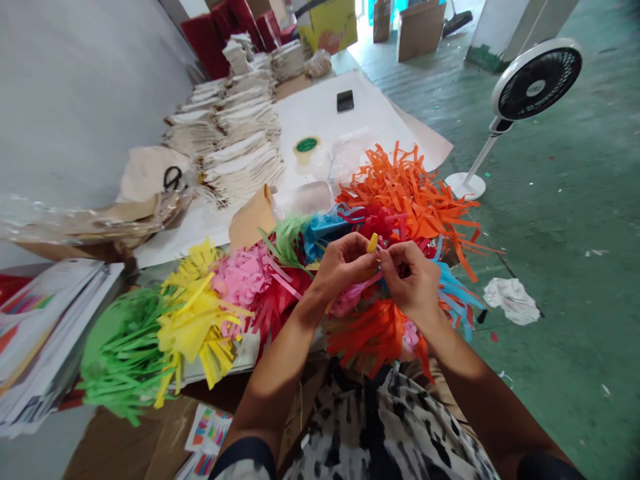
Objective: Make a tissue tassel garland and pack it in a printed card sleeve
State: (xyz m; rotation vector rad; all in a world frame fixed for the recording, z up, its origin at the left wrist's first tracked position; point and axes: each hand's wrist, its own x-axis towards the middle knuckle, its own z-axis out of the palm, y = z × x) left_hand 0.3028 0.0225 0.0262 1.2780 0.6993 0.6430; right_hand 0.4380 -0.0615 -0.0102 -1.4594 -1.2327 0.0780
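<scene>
The fingers [356, 241] of the left hand [336, 267] are clamped together on a small yellow piece [373, 243], its tip poking up between them; the right hand [417, 277] curls in from the other side, thumb and forefinger just beside the piece, though I cannot tell whether they grip it; such a pinch probably suits something this small, one hand steadying while the other does fine work. The piece is held in front of the body, over the paper fringes, perhaps so both hands can meet in easy view; orange strips [365, 337] hang below the hands, and a larger orange bundle [407, 190] lies just beyond them; pink strips [243, 273], a yellow bundle [200, 313] and a green bundle [125, 347] run leftward along the near edge, seemingly grouped by colour for easy picking; the tape roll [307, 145] and the phone [345, 101] lie farther back on the white sheet [370, 117], likely clear of the strips; pale stacks [243, 147] line the wall side, perhaps to leave the near part for handwork.
</scene>
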